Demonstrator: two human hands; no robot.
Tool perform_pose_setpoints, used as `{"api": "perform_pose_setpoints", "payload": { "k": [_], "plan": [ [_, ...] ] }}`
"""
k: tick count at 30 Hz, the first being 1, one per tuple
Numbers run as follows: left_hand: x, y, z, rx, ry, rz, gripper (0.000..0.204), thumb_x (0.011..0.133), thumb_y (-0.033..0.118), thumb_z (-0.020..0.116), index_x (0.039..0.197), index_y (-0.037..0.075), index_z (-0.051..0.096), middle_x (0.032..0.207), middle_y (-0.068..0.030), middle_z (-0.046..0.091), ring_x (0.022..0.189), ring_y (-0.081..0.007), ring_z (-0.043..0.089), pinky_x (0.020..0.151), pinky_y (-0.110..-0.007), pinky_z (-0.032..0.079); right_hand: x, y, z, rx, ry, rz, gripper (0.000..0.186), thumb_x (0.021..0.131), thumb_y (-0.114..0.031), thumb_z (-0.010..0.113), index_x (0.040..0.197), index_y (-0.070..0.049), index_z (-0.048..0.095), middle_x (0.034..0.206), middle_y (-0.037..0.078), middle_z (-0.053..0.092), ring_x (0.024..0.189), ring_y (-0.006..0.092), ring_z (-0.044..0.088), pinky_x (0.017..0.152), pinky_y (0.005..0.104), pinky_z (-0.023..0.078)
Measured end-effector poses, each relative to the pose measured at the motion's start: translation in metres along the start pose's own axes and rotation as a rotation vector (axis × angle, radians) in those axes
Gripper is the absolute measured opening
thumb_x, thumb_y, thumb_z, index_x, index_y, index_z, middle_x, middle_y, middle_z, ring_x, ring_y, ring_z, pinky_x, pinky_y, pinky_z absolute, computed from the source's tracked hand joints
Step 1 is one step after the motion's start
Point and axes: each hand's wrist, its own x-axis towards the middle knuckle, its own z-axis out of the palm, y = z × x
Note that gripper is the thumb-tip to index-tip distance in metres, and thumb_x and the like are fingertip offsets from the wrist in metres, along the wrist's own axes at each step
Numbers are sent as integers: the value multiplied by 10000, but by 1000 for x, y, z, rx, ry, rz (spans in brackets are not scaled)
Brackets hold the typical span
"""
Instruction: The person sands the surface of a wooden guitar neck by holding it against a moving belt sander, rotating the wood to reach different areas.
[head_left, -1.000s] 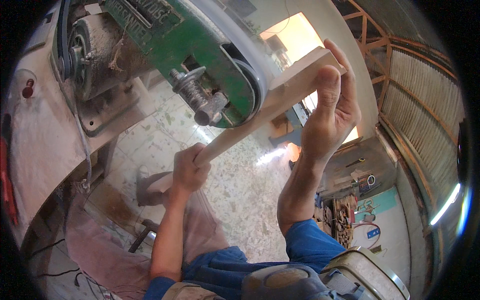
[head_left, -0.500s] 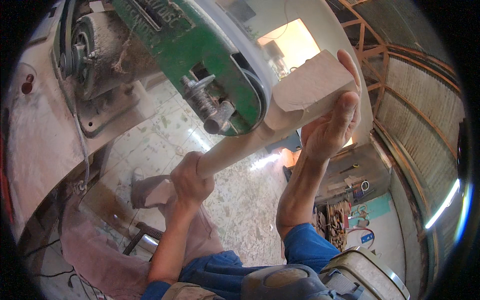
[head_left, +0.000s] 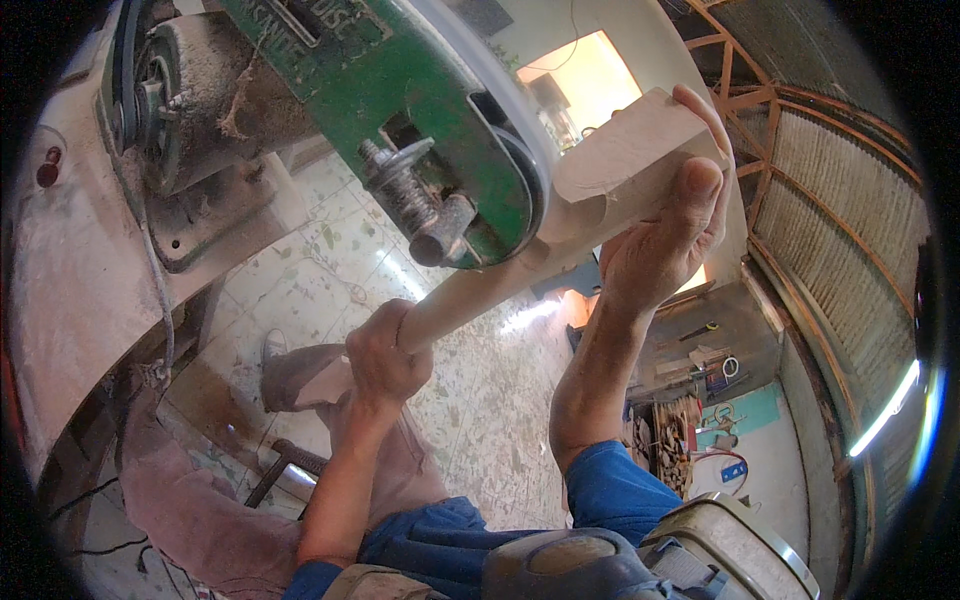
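Note:
A pale wooden piece (head_left: 630,145) with a long round handle and a thick, square-edged head slants across the view in front of me. My left hand (head_left: 390,350) is wrapped around the handle at its lower left end. Up at the right, my right hand (head_left: 675,225) grips the head, its thumb on the near side and its fingers round the far end. Between my hands, where handle meets head, the wood lies against the rounded end of a green belt sander (head_left: 420,120). The sander's end hides part of the exact contact.
A dusty motor (head_left: 220,95) sits beside the sander on a pale worktop (head_left: 80,250) at the left. From the sander's end sticks out a spring-loaded bolt (head_left: 415,200). A speckled tile floor (head_left: 480,400) spreads below, with wood scraps (head_left: 670,440) stacked at the right.
The head of the wooden piece has shifted slightly up and to the right with my right hand, and has turned a little. My left hand has moved slightly right, still gripping the handle.

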Motion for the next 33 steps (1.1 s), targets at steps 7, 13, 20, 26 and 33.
{"api": "perform_pose_setpoints", "payload": {
  "k": [7, 13, 20, 26, 33],
  "plan": [
    [3, -5, -2, -43, -56, -19, 116, 785, 144, 617, 868, 62, 617, 756, -180, 638, 704, -431, 638, 608, -475, 510, 0, 1, 2, -78, 42, -34, 521, 1025, -428, 518, 1293, 14, 577, 1168, 181, 657, 982, 188, 707, 839, 329, 627],
    [4, -3, -4, -56, -122, -26, 104, 768, 104, 606, 859, 55, 619, 747, -187, 629, 704, -431, 634, 612, -474, 499, 1, -1, 6, -145, 42, -29, 487, 1017, -451, 542, 1250, -35, 642, 1174, 115, 669, 979, 135, 676, 797, 274, 585],
    [6, -6, -3, -115, -152, -35, 121, 743, 89, 595, 852, 45, 619, 721, -195, 626, 693, -442, 626, 611, -477, 494, 1, -7, 8, -297, 54, -19, 507, 1006, -511, 547, 1209, -69, 690, 1188, 108, 694, 987, 122, 667, 805, 269, 542],
    [6, -10, -4, -197, -236, -119, 163, 722, 139, 607, 834, 27, 647, 667, -194, 619, 638, -417, 633, 583, -449, 494, 1, -5, 6, -271, 29, -56, 502, 1023, -518, 530, 1218, -88, 701, 1153, 87, 709, 981, 125, 663, 844, 289, 521],
    [8, -5, -8, -324, -347, -219, 161, 739, 146, 622, 810, 14, 681, 619, -124, 642, 558, -243, 656, 561, -363, 498, 2, -10, 4, -291, 24, -20, 478, 998, -494, 592, 1222, -86, 700, 995, 53, 719, 834, 79, 653, 704, 224, 513]
  ]
}}
